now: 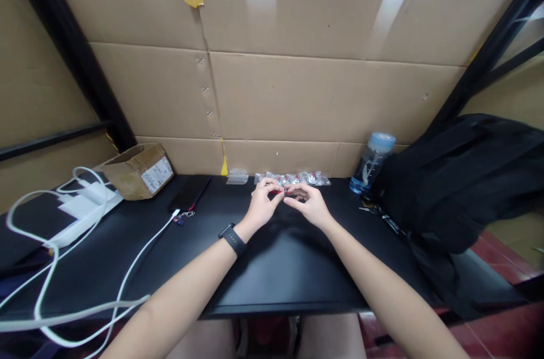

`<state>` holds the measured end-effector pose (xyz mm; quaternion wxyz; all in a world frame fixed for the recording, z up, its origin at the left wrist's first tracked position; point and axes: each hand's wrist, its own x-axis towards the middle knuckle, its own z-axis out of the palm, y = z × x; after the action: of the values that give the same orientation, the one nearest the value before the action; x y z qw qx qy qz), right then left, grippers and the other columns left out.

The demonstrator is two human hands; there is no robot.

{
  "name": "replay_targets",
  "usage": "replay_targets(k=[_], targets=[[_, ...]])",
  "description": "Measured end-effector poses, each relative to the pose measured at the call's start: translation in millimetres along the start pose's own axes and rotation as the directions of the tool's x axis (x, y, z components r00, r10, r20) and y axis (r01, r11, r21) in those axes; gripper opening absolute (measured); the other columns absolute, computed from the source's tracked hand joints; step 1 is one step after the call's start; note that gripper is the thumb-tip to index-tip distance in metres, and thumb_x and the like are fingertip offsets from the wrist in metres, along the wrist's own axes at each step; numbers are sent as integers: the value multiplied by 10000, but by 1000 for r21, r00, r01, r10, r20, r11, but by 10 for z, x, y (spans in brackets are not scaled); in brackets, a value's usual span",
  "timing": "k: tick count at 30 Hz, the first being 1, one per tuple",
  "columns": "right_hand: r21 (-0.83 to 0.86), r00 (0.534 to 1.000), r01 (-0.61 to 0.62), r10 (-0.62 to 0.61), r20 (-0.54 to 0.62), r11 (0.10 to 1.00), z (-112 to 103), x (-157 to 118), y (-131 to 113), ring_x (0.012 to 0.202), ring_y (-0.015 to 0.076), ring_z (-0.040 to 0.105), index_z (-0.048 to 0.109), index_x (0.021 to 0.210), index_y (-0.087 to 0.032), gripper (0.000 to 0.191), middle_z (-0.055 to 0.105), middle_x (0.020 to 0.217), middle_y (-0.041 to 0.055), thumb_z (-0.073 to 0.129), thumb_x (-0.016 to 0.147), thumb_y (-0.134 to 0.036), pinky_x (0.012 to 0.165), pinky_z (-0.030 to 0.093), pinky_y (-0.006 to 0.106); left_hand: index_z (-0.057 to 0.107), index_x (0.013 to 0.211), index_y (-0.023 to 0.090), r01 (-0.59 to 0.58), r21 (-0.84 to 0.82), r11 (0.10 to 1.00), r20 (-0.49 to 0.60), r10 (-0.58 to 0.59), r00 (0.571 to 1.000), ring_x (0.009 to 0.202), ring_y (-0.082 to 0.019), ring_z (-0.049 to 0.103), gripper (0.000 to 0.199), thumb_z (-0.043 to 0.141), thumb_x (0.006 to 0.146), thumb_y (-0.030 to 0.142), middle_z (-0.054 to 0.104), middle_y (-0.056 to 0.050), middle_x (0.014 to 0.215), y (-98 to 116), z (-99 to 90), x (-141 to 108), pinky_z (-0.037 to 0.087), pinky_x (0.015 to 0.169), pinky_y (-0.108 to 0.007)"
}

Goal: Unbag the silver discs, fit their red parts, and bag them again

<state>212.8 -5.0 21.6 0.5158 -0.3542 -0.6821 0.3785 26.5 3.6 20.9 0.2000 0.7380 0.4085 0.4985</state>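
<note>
Above the middle of the black table (293, 268), my left hand (264, 203) and my right hand (309, 203) meet fingertip to fingertip. Between them is a small object (284, 191) with red and dark parts, mostly covered by the fingers. Both hands are closed in a pinch on it. Just behind the hands lies a row of small clear plastic packets (312, 178) with red and silvery bits inside. A flat clear plastic piece (237, 176) lies to the left of the row. A dark watch is on my left wrist.
An open cardboard box (138, 172), a white power strip (85, 217) with looping white cables, and a dark phone (190, 193) are at the left. A blue-lidded bottle (372, 163), keys (369, 208) and a black backpack (463, 178) stand right. Cardboard (297, 98) walls the back.
</note>
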Motion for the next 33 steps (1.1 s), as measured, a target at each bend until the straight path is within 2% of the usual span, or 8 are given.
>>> replay_targets(k=[3,7,15,20,22,26,31,33], targets=[[-26,996,-35,37,81,999,-26,6,35,986,225,713,655,947,-201,283,737,1098,76,772,812,-421,745,532,297,748,881,236,-9,143,990,-5,10,1000,1157,-244,576,63,706,886,189,610,-47,1128,44,-50,-23,394,1056,-440],[-152,986,33,-8,165,988,-48,1,77,1012,203,660,682,961,-209,244,698,1117,65,607,945,-441,787,514,298,766,869,266,-21,202,979,33,15,999,1194,-252,553,49,732,887,234,621,-36,1141,36,-87,-36,368,1071,-458],[-245,984,57,-13,180,968,-1,-9,105,962,194,642,686,874,-212,212,615,1192,88,558,961,-357,749,517,299,751,859,257,-20,206,978,134,-8,991,1129,-246,564,23,741,880,257,648,-32,1072,-48,-108,-45,397,1024,-436],[-466,989,95,-29,147,879,-40,-2,73,1111,242,588,665,738,-208,131,618,1173,78,627,864,-217,971,472,398,691,1103,292,40,144,989,187,-67,980,1182,-233,561,176,555,1003,340,656,-29,1180,-88,-181,-20,397,1036,-431],[-507,983,100,-7,182,856,-56,-10,68,1153,249,563,667,734,-211,109,613,1207,73,651,841,-197,1013,450,416,660,1209,330,42,145,989,262,-80,962,1231,-244,538,243,561,996,396,637,-26,1270,-110,-186,-31,392,1048,-440],[-484,976,78,31,214,872,-74,-21,78,1202,247,537,670,758,-213,93,599,1250,70,656,838,-168,1055,431,419,682,1215,374,-26,278,960,427,-99,899,1285,-294,478,333,709,890,442,603,-18,1361,-146,-144,-89,372,1043,-478],[-516,972,72,56,228,853,-75,-31,75,1186,248,544,669,752,-218,104,605,1259,62,659,844,-170,1043,438,419,727,1129,375,-99,339,936,480,-81,874,1248,-288,471,249,666,923,499,637,-19,1273,-200,-154,-106,358,1018,-465],[-554,962,94,68,266,827,-86,-34,55,1151,246,561,673,757,-224,111,622,1235,59,655,862,-190,1017,450,412,719,1137,361,-120,363,924,468,-69,881,1222,-270,482,231,598,975,472,653,-20,1211,-246,-196,-78,353,1010,-450]])
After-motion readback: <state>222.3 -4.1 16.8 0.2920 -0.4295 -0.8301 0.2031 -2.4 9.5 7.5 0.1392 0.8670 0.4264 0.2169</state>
